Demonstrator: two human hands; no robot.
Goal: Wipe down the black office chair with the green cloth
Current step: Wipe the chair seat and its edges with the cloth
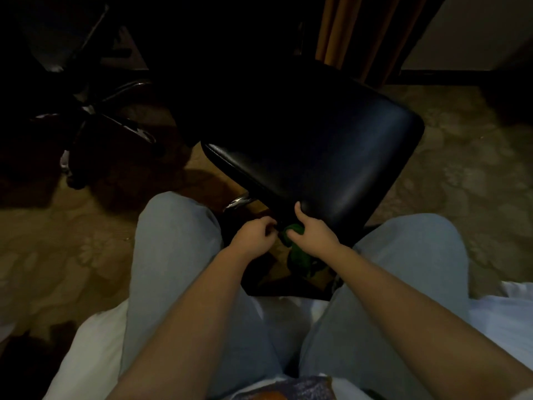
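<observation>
Chair (317,157) before curtain (360,33), right hand (314,232) gripping green cloth (300,255), left hand (253,236) curled, hold unclear

Single head-worn wide-angle view, facing forward and steeply down.
It looks from close above at the black office chair (317,157), central in frame; the wearer's lap (173,255) lies nearer than the chair, the floor (461,168) beyond it.

Chrome star base of a second chair (95,111) in the dim upper left, patterned beige carpet (461,157), mustard curtain (363,33) at top, pale wall (476,30) with dark skirting (447,73), white bedding (95,347) below, light blue jeans (170,255).
</observation>
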